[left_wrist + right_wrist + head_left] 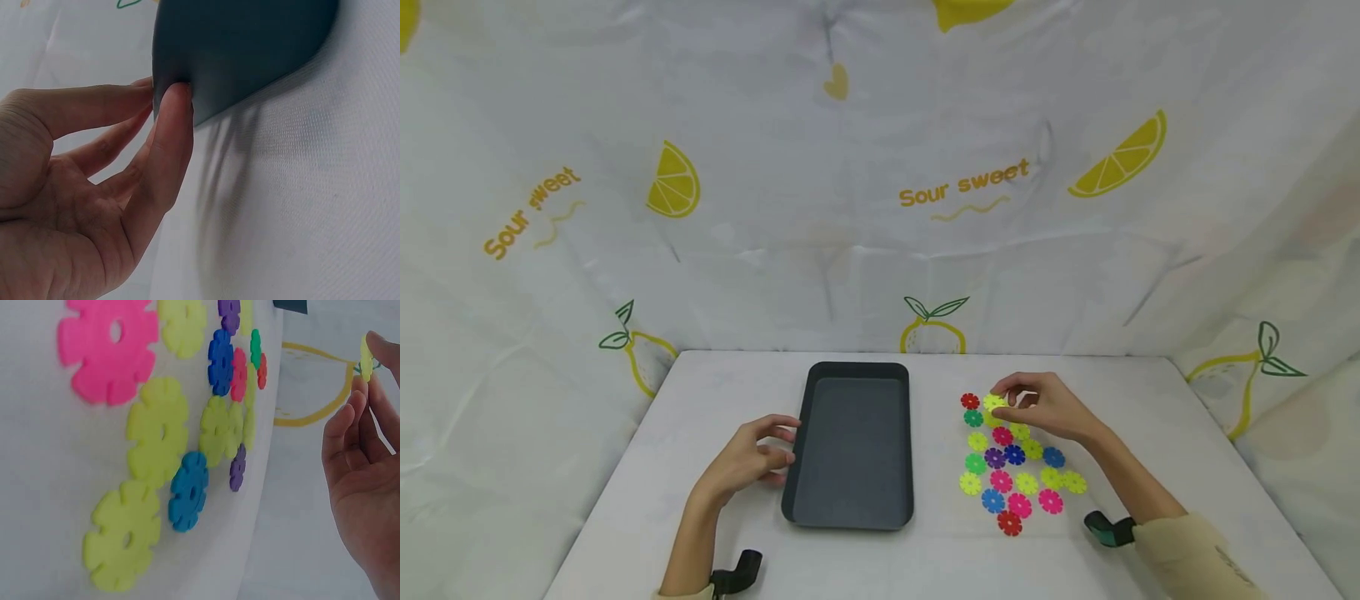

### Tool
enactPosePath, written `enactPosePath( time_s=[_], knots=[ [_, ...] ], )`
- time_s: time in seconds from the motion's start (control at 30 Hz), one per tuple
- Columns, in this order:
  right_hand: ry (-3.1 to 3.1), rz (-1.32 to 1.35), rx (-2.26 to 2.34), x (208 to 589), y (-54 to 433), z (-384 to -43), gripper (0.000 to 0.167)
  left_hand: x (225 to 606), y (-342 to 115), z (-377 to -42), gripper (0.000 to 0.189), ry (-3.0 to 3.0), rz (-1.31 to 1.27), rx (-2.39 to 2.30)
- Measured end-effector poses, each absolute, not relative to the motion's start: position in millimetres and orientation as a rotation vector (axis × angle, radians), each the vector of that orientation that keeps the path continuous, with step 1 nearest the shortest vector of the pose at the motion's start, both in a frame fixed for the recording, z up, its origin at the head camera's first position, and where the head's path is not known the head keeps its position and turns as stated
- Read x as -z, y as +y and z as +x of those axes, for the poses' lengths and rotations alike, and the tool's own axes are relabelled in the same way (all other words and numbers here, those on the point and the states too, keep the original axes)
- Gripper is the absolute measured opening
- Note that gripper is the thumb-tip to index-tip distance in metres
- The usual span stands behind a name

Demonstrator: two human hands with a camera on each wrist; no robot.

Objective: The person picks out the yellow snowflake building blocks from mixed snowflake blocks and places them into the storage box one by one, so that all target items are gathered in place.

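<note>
1. The dark tray (pixel 850 454) was lightly pinched at one side by the left hand (pixel 741 457), perhaps to keep it still.
2. A yellow disc (pixel 366 359) was pinched by the right hand (pixel 1043 407), likely because it was small.
3. More discs (pixel 1002 481) were laid flat on the table (pixel 737 377), right of the tray, perhaps for easy picking.

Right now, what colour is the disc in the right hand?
Yellow. The disc in the right hand shows best in the right wrist view.
</note>
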State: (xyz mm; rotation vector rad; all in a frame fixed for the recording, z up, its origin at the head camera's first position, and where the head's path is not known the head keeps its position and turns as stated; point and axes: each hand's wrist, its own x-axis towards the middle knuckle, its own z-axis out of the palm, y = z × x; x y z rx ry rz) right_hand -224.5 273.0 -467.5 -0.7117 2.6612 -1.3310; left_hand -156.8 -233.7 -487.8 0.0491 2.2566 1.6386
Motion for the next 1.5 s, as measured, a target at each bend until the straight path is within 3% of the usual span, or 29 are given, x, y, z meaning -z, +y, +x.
enactPosePath(
  time_s=[1.5],
  knots=[
    [2.483,-0.915,1.421,446,121,-257,0.025,488,-232,-156,0.061,2.260,0.008,-1.649]
  ],
)
